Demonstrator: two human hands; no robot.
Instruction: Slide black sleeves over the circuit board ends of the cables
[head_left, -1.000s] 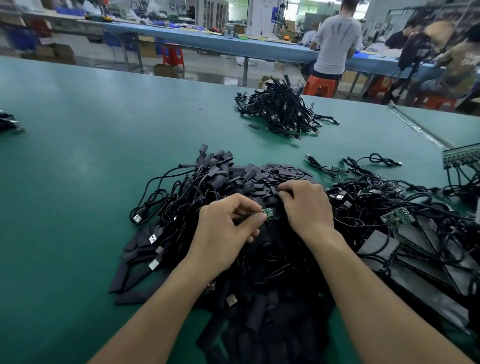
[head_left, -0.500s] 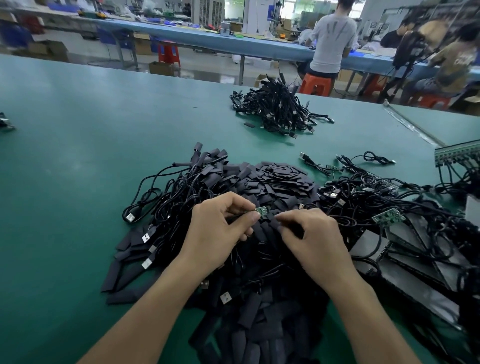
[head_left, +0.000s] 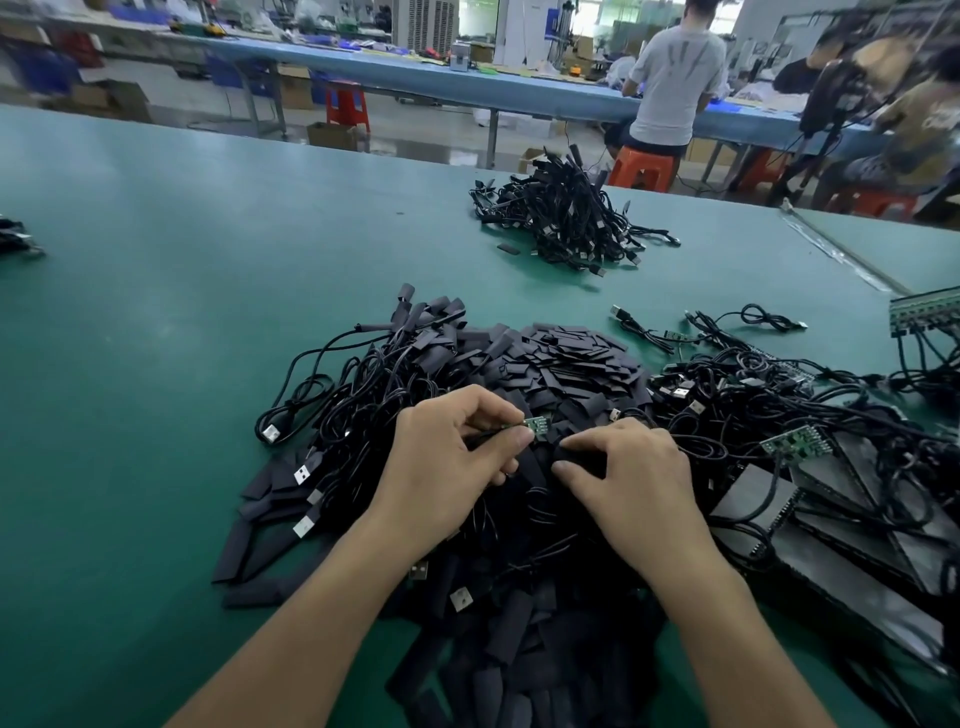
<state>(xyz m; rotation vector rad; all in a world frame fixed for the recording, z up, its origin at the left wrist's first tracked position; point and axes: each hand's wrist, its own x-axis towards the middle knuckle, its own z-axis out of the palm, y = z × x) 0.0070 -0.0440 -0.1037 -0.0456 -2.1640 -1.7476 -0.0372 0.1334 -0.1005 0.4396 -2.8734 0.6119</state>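
Right hand (head_left: 634, 467) moved nearer left hand (head_left: 441, 467) | left grip pinches 1 circuit board (head_left: 535, 427) | right grip pinches 1 black sleeve (head_left: 576, 458)

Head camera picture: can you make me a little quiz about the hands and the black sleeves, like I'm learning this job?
1. True or false: the green circuit board in the grip of the left hand already has a sleeve on it.
2. What does the right hand pinch? A) a black sleeve B) a silver plug C) nothing
3. Fill in the colour: the table is ____.
Key: 1 false; 2 A; 3 green.
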